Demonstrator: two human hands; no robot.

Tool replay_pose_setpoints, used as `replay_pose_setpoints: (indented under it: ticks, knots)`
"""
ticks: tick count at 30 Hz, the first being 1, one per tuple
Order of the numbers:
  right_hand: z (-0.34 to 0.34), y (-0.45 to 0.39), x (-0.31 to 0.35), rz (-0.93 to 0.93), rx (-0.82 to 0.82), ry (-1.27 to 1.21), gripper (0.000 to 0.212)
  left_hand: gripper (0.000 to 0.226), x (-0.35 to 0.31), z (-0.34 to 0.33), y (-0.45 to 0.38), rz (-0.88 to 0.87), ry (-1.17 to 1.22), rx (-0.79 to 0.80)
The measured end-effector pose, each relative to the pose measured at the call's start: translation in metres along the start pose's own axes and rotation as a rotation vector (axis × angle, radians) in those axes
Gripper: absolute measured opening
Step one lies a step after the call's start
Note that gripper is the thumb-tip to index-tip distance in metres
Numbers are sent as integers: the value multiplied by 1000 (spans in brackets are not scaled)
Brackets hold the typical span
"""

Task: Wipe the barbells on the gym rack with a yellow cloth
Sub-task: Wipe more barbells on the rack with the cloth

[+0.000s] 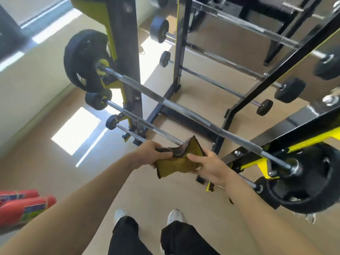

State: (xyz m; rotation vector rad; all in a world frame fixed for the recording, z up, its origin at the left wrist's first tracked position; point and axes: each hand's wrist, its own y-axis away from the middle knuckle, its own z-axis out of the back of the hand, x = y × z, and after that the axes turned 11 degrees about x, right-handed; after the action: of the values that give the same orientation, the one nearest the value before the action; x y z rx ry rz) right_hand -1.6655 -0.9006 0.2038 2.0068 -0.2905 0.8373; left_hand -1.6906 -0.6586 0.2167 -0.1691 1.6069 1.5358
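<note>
A yellow cloth [174, 164] with a dark grey side is held between both hands, low in front of the rack. My left hand [150, 153] grips its left edge and my right hand [209, 166] pinches its right edge. The cloth hangs just in front of a lower chrome barbell [147, 124] and hides part of that bar. Above it the top barbell [184, 109] runs diagonally across the black and yellow rack [128, 52], with a large black plate at each end. Neither hand touches a bar.
A second rack [179, 52] behind holds several smaller barbells with black ends. Red rolled items [24, 205] lie at the lower left. My feet in white shoes stand on the tan floor [82, 181], with a wall on the left.
</note>
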Motion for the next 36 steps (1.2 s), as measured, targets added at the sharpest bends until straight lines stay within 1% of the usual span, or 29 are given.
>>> replay_pose_setpoints:
  ticks: [1, 3, 5, 7, 9, 11, 13, 15, 17, 19, 20, 21, 23, 24, 25, 26, 28, 29, 30, 31, 33, 36]
  knots:
    - [2, 2, 8, 9, -18, 0, 47, 40, -1, 3, 6, 8, 14, 12]
    - [3, -1, 26, 46, -113, 39, 31, 33, -3, 9, 14, -1, 69, -1]
    - [3, -9, 46, 103, -190, 80, 30, 28, -6, 15, 18, -28, 113, -48]
    - [1, -22, 68, 160, -228, 178, 30, 25, -9, 22, 16, -56, 193, -83]
    - [-6, -35, 91, 223, -258, 268, 23, 24, -12, 31, 13, -72, 297, -102]
    - [-16, -48, 119, 287, -267, 343, 18, 22, -14, 43, 6, -86, 327, -120]
    - [-23, -62, 147, 342, -249, 400, 20, 22, -18, 60, -3, -98, 329, -148]
    - [-30, -78, 172, 375, -212, 416, 21, 19, -24, 76, -12, -122, 329, -183]
    - [-35, -95, 193, 421, -219, 431, 20, 14, -31, 91, -18, -138, 374, -197]
    - [-37, -116, 212, 475, -271, 425, 23, 15, -39, 107, -25, -131, 426, -198]
    - [-37, -129, 219, 476, -297, 433, 29, 16, -41, 118, -31, -127, 425, -207]
    - [-37, -143, 223, 441, -330, 476, 40, 16, -40, 129, -38, -110, 413, -219]
    - [-42, -167, 222, 297, -391, 675, 65, 23, -37, 147, -51, -23, 331, -239]
    - [-45, -175, 218, 232, -377, 777, 71, 32, -34, 153, -57, 30, 287, -248]
    - [-50, -183, 212, 179, -304, 846, 74, 41, -30, 158, -64, 70, 265, -267]
    - [-55, -189, 206, 127, -184, 892, 75, 44, -29, 163, -69, 94, 276, -297]
    - [-61, -200, 194, 37, 51, 1001, 77, 30, -33, 174, -76, 127, 417, -394]
    - [-61, -207, 189, 26, 102, 1061, 75, 22, -37, 182, -80, 135, 533, -452]
    - [-61, -213, 186, 26, 114, 1104, 69, 21, -40, 190, -81, 140, 648, -502]
    - [-60, -220, 185, 32, 103, 1130, 60, 27, -45, 199, -82, 136, 728, -542]
    - [-56, -231, 191, 38, 99, 1195, 46, 39, -53, 216, -86, 128, 796, -592]
    - [-51, -243, 198, -26, 215, 1270, 36, 41, -58, 236, -93, 145, 828, -614]
